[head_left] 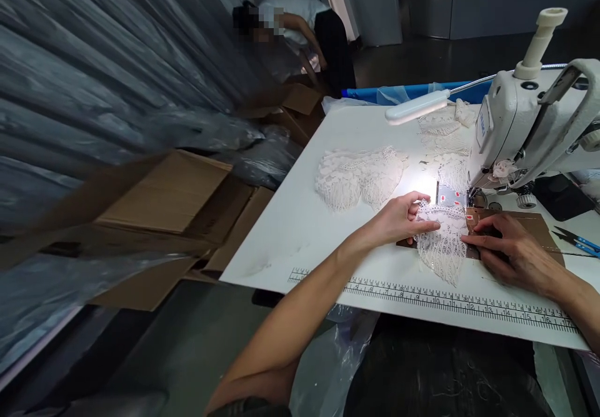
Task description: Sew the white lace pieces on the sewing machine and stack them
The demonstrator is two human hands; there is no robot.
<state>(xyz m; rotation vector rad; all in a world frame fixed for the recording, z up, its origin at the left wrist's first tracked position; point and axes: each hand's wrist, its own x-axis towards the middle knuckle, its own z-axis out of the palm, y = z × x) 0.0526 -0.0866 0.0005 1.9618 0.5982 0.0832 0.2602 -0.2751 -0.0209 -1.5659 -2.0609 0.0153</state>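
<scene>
A piece of white lace point(443, 251) lies on the table just in front of the needle area of a white sewing machine point(501, 123). My left hand point(403, 217) pinches its left edge, thumb on top and fingers partly beneath. At the lace's right edge, my right hand point(510, 248) rests with the index fingertip touching it and the other fingers curled but apart. Under the hands lies a brown plate point(534, 226) beside the metal needle plate. More lace point(452, 170) lies behind the presser foot.
Left of the machine sits a lace pile point(359, 176), under a lit lamp point(417, 107). Blue-handled thread snips point(579, 241) lie at right. A ruler strip point(435, 298) runs along the table's front edge. Cardboard boxes point(164, 192) stand at left; another person point(300, 29) bends over behind.
</scene>
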